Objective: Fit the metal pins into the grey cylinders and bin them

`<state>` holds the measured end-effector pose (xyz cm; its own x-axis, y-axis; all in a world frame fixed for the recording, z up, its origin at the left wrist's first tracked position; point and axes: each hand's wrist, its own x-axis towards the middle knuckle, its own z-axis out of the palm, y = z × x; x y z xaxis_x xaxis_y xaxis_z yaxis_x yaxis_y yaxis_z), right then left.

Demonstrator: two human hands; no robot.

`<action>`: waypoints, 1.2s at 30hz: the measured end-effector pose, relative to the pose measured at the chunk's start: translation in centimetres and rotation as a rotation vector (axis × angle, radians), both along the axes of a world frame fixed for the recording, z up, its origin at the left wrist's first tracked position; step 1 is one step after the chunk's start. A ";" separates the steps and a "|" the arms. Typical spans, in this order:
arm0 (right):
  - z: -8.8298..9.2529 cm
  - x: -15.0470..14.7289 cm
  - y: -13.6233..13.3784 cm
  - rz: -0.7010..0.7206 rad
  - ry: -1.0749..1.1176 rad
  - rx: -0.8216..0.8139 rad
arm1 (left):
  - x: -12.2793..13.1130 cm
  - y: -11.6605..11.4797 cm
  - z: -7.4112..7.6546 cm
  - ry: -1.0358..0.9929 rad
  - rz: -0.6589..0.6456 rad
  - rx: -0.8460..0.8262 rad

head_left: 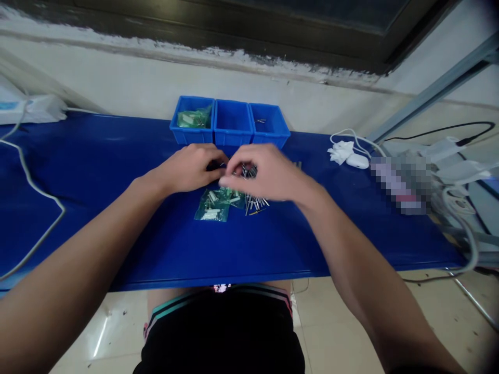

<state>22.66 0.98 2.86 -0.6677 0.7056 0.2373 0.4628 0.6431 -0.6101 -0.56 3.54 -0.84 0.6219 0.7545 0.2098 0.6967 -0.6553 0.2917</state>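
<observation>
Blue table (253, 254): bearing the blue bins (233, 138) at its back.
Bins: standing rowed, apparently keeping parts separate.
Left hand (193, 167), right hand (268, 171): curling close before the bins; grips hidden, can't be told.
Green bags (212, 205): lying before the bins, likely for reach.
Metal pins (255, 202): lying loose before the right bin.

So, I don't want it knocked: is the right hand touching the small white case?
Apart: the head view shows a stretch of blue desk between the right hand and the small white case.
</observation>
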 end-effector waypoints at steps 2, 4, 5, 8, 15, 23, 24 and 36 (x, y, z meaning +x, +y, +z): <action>-0.1 -1.5 -2.1 0.197 -0.172 0.137 | -0.2 0.2 -0.2 -0.007 -0.015 -0.005; -0.5 -2.7 -3.4 0.305 -0.271 0.250 | -0.3 0.3 -0.3 -0.017 -0.022 -0.020; -0.8 -3.1 -3.9 0.334 -0.303 0.288 | -0.3 0.3 -0.4 -0.020 -0.020 -0.029; -1.5 -3.6 -4.2 0.370 -0.352 0.342 | -0.2 0.4 -0.6 -0.033 0.007 -0.027; -2.1 -3.4 -3.5 0.372 -0.293 0.322 | 0.1 0.1 -0.2 -0.063 0.025 0.004; -2.3 -3.3 -3.3 0.323 -0.187 0.419 | 0.1 -0.1 0.6 -0.160 0.071 0.063; -2.2 -3.1 -3.2 0.300 -0.194 0.414 | 0.1 -0.1 0.7 -0.172 0.081 0.063; -2.2 -2.6 -2.7 0.242 -0.250 0.343 | 0.0 -0.1 0.7 -0.179 0.110 0.068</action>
<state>20.02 -1.72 0.62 -0.8690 0.4326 0.2402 0.3807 0.8947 -0.2337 -0.57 3.49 -0.15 0.4850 0.7962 0.3618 0.7062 -0.6006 0.3751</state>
